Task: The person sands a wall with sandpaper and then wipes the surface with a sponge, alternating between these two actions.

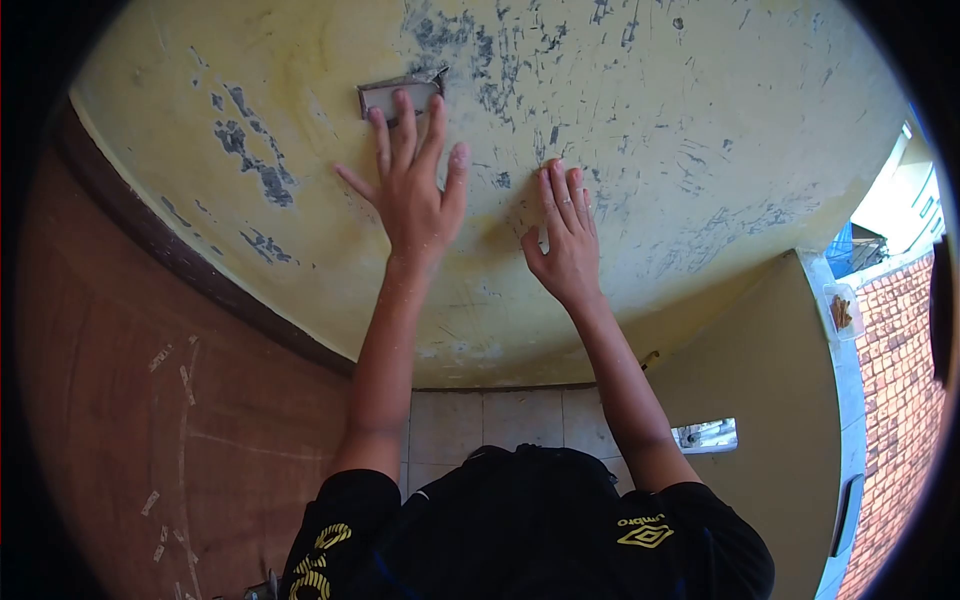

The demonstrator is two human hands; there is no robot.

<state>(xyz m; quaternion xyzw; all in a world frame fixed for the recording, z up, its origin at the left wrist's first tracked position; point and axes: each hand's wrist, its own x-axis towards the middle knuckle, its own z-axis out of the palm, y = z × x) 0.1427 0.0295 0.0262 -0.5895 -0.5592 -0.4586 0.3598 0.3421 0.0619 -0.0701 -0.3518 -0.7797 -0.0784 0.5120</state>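
Hands press flat on a scuffed yellow wall (640,110): left hand (415,190), fingers (404,125) spread open, tips touching a small grey rectangular block (398,95) lying against the wall; right hand (565,235), fingers together and extended, grips nothing, beside it

Your left hand (412,195) lies flat on the wall (700,130), fingertips touching the scraper (398,95) above it. Your right hand (563,240) lies flat just beside, lower right. The door (150,400) stands left.

Black short-sleeved shirt (530,530) bears yellow markings.
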